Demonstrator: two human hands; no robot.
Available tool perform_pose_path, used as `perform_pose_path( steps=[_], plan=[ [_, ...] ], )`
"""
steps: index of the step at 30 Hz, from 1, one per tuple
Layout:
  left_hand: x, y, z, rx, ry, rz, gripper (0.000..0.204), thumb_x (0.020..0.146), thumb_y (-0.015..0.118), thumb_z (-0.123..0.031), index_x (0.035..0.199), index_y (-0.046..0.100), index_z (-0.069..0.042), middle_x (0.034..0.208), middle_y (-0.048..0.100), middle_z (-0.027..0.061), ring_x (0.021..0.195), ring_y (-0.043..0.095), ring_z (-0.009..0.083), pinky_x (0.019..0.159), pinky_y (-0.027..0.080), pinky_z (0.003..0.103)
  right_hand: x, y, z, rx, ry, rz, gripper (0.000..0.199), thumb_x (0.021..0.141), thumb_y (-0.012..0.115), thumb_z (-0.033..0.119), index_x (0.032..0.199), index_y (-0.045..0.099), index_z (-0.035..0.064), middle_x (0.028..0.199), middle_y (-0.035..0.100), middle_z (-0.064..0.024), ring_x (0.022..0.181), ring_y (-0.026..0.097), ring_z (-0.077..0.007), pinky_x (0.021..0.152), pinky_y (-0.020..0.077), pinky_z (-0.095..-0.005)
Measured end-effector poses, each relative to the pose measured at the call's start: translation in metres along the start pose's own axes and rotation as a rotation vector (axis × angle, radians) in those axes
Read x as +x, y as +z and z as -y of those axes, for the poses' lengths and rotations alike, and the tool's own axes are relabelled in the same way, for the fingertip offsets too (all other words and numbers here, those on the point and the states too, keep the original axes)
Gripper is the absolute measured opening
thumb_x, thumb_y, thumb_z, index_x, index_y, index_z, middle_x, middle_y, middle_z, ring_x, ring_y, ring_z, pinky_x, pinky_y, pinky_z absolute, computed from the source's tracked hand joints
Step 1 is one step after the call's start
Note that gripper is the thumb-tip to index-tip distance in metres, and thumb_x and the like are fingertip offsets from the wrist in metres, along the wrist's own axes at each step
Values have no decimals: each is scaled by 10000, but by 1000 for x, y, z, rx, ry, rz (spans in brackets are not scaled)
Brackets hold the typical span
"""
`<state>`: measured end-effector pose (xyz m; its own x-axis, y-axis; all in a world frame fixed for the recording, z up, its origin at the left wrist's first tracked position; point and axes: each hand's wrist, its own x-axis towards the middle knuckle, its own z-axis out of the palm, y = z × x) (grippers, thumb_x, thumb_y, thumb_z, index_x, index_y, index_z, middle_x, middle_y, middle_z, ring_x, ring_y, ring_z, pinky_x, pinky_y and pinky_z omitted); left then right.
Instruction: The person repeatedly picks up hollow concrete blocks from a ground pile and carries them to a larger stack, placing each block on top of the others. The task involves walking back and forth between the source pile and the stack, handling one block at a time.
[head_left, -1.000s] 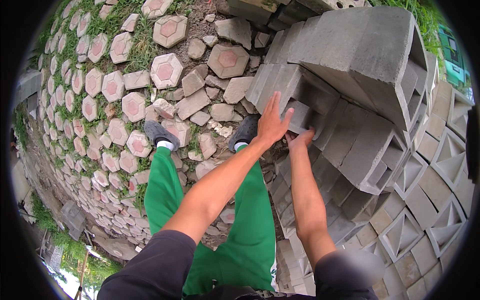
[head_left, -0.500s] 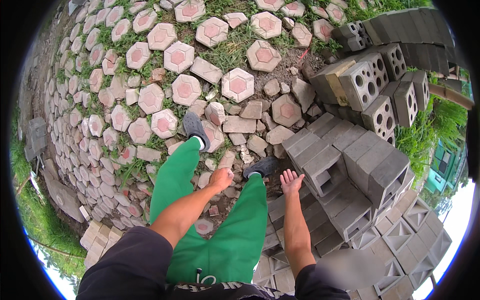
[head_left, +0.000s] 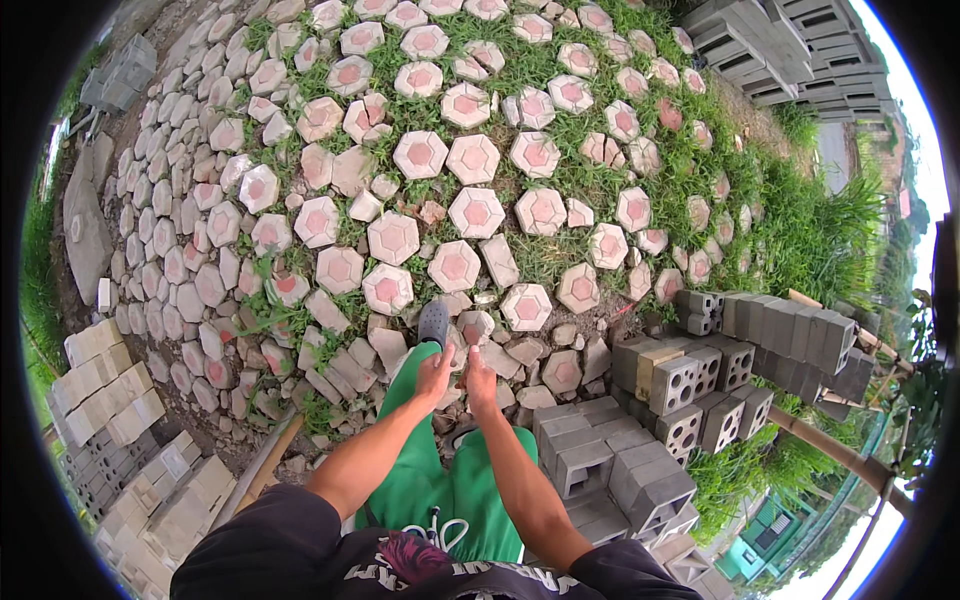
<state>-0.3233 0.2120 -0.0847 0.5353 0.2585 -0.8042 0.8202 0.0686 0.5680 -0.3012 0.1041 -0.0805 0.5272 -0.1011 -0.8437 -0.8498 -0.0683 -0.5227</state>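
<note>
My two hands are raised close together in front of my green trousers, above the rubble at my feet. My left hand [head_left: 434,376] is turned side-on, its fingers reaching up loosely and nothing visible in it. Just to its right, my right hand [head_left: 479,382] has its fingers curled in, with one digit pointing up; no object shows in it. The hands nearly meet without clearly touching. Beyond them, a broken paver piece [head_left: 474,327] lies beside my grey clog [head_left: 433,322]. Neither hand touches the stones.
Hexagonal pavers [head_left: 476,213] with pink centres lie spaced over grass ahead. Hollow grey blocks [head_left: 640,480] are stacked at my right, with round-holed blocks [head_left: 680,390] behind them. Pale blocks [head_left: 110,390] stand at the left. A bamboo pole [head_left: 830,448] slants across the right side.
My right hand has swung left from beside the block stack to my left hand, and its spread fingers have curled. My left hand's fist has loosened. The view has shifted, showing more ground ahead.
</note>
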Motion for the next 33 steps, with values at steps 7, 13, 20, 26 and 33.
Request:
perform_pose_path(
  steps=[7,13,20,26,33],
  plan=[
    [-42,-97,-58,-241,-120,32,390,894,556,-437,844,593,-52,606,514,4,496,439,87,465,354,258,-44,13,96,-85,-31,145,505,933,491,469,592,444,99,505,407,1,452,417,-119,465,397,-298],
    [-66,-187,-123,-316,0,-139,278,909,547,-331,858,564,-59,649,534,9,445,455,71,384,351,227,-40,8,187,-167,-193,261,370,958,474,384,766,528,72,573,478,-8,498,473,-111,505,434,-266],
    [-61,-229,-209,-503,165,-351,190,878,572,-237,855,560,-49,672,552,20,438,460,76,379,357,223,-12,27,298,-248,-226,477,185,931,546,237,884,573,61,734,578,-13,640,559,-104,571,474,-269],
    [-18,-196,-304,-710,187,-452,200,878,574,-221,940,572,-31,664,552,40,392,431,87,349,331,234,35,71,407,-471,-373,662,197,913,564,206,972,610,23,732,592,-18,656,576,-102,585,471,-249],
    [8,-161,-403,-359,265,-341,369,915,546,-358,977,616,-1,501,482,18,335,374,84,331,298,244,70,110,536,-586,-498,716,328,930,550,305,837,625,-1,576,527,-11,527,514,-85,533,435,-239]
  ],
)
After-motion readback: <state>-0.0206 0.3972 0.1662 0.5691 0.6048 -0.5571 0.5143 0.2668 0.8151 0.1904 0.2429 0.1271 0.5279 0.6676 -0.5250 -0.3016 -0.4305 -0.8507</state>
